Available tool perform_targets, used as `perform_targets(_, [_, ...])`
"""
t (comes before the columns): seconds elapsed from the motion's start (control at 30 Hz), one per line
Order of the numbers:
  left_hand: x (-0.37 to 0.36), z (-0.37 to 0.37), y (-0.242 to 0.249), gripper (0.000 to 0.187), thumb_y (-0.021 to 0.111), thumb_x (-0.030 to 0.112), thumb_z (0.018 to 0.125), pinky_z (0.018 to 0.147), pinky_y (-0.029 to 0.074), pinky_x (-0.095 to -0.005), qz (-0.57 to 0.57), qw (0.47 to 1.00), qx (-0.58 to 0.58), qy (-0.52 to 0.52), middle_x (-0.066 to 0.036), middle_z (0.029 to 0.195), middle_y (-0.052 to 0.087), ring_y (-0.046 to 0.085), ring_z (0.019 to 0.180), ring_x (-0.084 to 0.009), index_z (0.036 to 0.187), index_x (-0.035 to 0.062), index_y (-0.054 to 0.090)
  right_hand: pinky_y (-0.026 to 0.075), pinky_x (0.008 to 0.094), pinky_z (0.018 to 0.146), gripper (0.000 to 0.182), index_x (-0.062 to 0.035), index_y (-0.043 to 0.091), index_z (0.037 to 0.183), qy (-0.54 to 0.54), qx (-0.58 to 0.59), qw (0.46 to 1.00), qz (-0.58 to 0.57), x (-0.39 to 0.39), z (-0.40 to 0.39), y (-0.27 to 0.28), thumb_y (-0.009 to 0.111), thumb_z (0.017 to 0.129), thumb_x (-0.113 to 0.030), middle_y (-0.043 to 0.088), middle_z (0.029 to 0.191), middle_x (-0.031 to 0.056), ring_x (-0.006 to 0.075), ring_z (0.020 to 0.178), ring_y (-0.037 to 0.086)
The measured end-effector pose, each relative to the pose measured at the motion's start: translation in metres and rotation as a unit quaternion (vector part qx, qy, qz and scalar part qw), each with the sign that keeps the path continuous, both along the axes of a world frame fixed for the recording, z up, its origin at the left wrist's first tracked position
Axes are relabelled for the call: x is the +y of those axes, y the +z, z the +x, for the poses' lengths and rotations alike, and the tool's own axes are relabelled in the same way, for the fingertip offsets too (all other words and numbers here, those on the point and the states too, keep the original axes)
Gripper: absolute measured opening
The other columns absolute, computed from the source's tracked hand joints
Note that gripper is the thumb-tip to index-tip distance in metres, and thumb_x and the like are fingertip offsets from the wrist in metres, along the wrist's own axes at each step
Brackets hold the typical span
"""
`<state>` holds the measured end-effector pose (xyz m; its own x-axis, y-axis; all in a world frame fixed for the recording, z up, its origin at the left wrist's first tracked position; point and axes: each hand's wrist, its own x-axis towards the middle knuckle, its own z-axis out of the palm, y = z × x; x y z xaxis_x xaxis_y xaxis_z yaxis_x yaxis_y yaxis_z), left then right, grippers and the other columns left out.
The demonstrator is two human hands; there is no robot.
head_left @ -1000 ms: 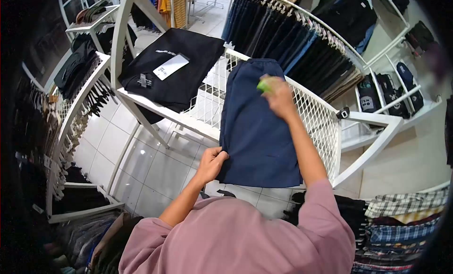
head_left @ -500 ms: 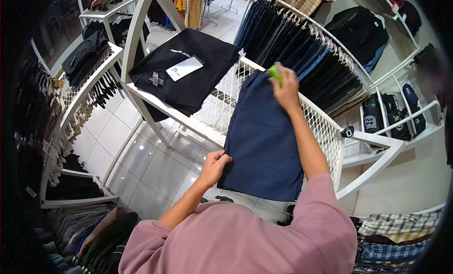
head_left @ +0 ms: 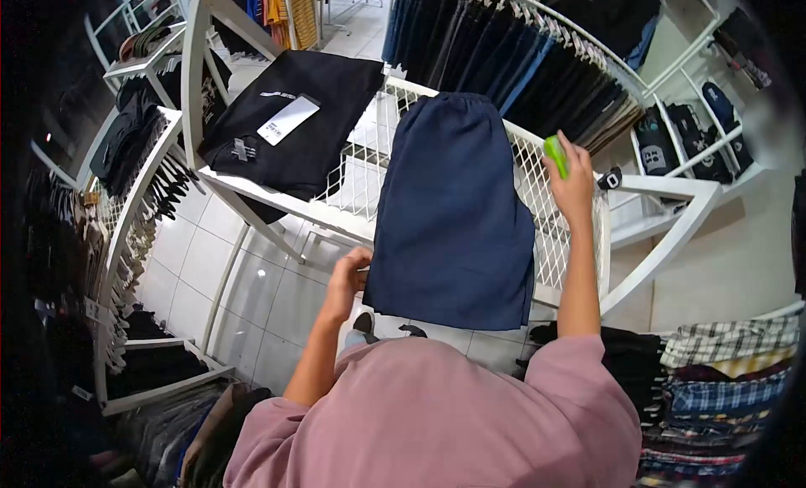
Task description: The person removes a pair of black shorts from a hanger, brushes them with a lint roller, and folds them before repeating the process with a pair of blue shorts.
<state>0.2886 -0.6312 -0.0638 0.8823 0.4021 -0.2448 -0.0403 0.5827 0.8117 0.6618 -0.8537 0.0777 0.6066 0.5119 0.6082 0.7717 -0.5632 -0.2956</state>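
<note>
Navy shorts [head_left: 453, 211] with a gathered elastic waistband lie folded in half on the white mesh rack shelf [head_left: 541, 211]. Their leg ends hang over the shelf's near edge. My left hand [head_left: 344, 282] is beside their lower left edge, fingers loosely bent and apart, fingertips close to the cloth. To the right of the shorts, above the mesh, my right hand [head_left: 573, 181] is closed around a small bright green object [head_left: 555, 156]; its kind does not show. A folded black T-shirt [head_left: 327, 89] with a white paper tag [head_left: 289, 119] lies to the left on the same rack.
Jeans on hangers [head_left: 470, 51] line a curved rail behind the shelf. A white rack post [head_left: 197, 76] rises at the left, and a slanted white frame bar [head_left: 672, 244] juts out at the right. Folded plaid shirts [head_left: 730, 396] are stacked at lower right.
My right hand has moved from the waistband to the right, off the shorts, with the green object in it. My left hand has loosened from the shorts' edge. The waistband now shows whole.
</note>
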Motion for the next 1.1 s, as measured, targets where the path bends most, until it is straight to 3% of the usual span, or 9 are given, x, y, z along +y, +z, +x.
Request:
perform_targets(0.2, [0.000,-0.008,0.014,0.038,0.055,-0.003,0.093,0.072,0.056,-0.0288,0.250,0.967,0.026,0.046,-0.009,0.112,0.066,0.069,0.083,-0.0187,0.130,0.0044,0.057,0.045,0.0441,0.101,0.055,-0.0121,0.060,0.143,-0.055,0.120,0.984,-0.116,-0.083,-0.058,-0.047,0.073,0.092,-0.026,0.060,0.128,0.0190,0.0378,0.116,0.059])
perform_targets(0.3, [0.006,0.000,0.000,0.065,0.077,-0.004,0.073,0.082,0.056,-0.0377,0.707,0.689,0.021,0.159,-0.013,0.119,0.065,0.067,0.103,-0.0336,0.134,0.0135,0.063,0.035,0.0509,0.110,0.062,-0.0164,0.053,0.149,-0.092,-0.006,0.984,-0.150,-0.090,-0.086,-0.055,0.073,0.091,-0.020,0.053,0.141,0.0153,0.0348,0.132,0.049])
perform_targets(0.53, [0.021,0.025,0.040,0.068,0.073,-0.003,0.069,0.113,0.037,-0.0497,0.854,0.509,-0.021,0.105,-0.011,0.150,0.051,0.047,0.139,-0.0369,0.132,0.0219,0.070,0.032,0.0534,0.116,0.070,-0.0257,0.059,0.145,0.071,0.046,0.969,-0.232,-0.116,-0.168,-0.031,0.064,0.081,0.002,0.050,0.150,0.0107,0.0310,0.140,0.044])
perform_targets(0.73, [0.028,0.044,0.060,0.031,0.056,0.028,0.091,0.120,0.030,-0.0492,0.712,0.695,-0.084,0.063,-0.007,0.120,0.074,0.056,0.135,-0.0292,0.102,0.0058,0.076,0.030,0.0539,0.119,0.086,-0.0312,0.048,0.153,0.113,0.109,0.960,-0.232,-0.111,-0.181,-0.011,0.073,0.076,-0.003,0.039,0.159,0.0098,0.0346,0.146,0.037])
perform_targets(0.83, [0.041,0.054,0.030,0.034,0.060,0.027,0.091,0.117,0.035,-0.0466,0.619,0.779,-0.088,0.049,-0.010,0.114,0.075,0.059,0.130,-0.0293,0.113,0.0034,0.072,0.032,0.0565,0.116,0.089,-0.0295,0.053,0.149,0.131,0.101,0.959,-0.229,-0.103,-0.185,-0.018,0.077,0.069,0.000,0.036,0.163,0.0081,0.0335,0.150,0.033])
perform_targets(0.93, [0.040,0.057,0.012,0.043,0.065,0.023,0.091,0.112,0.039,-0.0447,0.271,0.954,-0.064,0.113,-0.015,0.115,0.072,0.060,0.124,-0.0322,0.127,-0.0001,0.062,0.035,0.0561,0.113,0.068,-0.0255,0.065,0.136,0.197,0.022,0.966,-0.165,-0.099,-0.160,-0.041,0.076,0.073,-0.002,0.047,0.157,0.0062,0.0317,0.147,0.039])
perform_targets(1.0, [0.049,0.059,0.008,0.054,0.067,0.022,0.091,0.108,0.042,-0.0438,0.713,0.676,-0.038,0.184,-0.018,0.120,0.067,0.059,0.120,-0.0358,0.137,-0.0032,0.052,0.037,0.0485,0.112,0.039,-0.0146,0.073,0.112,0.221,0.070,0.972,0.032,-0.080,-0.147,-0.029,0.074,0.075,-0.003,0.071,0.125,0.0074,0.0317,0.131,0.058])
perform_targets(1.03, [0.092,0.077,-0.059,0.049,0.068,0.018,0.089,0.105,0.043,-0.0449,0.506,0.845,-0.055,0.163,-0.019,0.127,0.062,0.056,0.123,-0.0381,0.132,-0.0021,0.057,0.041,0.0458,0.109,0.034,-0.0111,0.072,0.111,0.202,0.098,0.971,0.077,-0.070,-0.135,-0.023,0.074,0.078,-0.005,0.072,0.123,0.0106,0.0325,0.125,0.062])
perform_targets(1.1, [0.099,0.103,-0.001,0.033,0.066,0.015,0.090,0.096,0.047,-0.0445,0.766,0.590,-0.102,0.234,-0.021,0.114,0.067,0.061,0.110,-0.0413,0.119,0.0006,0.066,0.047,0.0421,0.100,0.025,-0.0045,0.070,0.109,0.144,0.183,0.950,0.210,-0.040,-0.103,-0.038,0.074,0.086,-0.013,0.073,0.117,0.0169,0.0342,0.114,0.067])
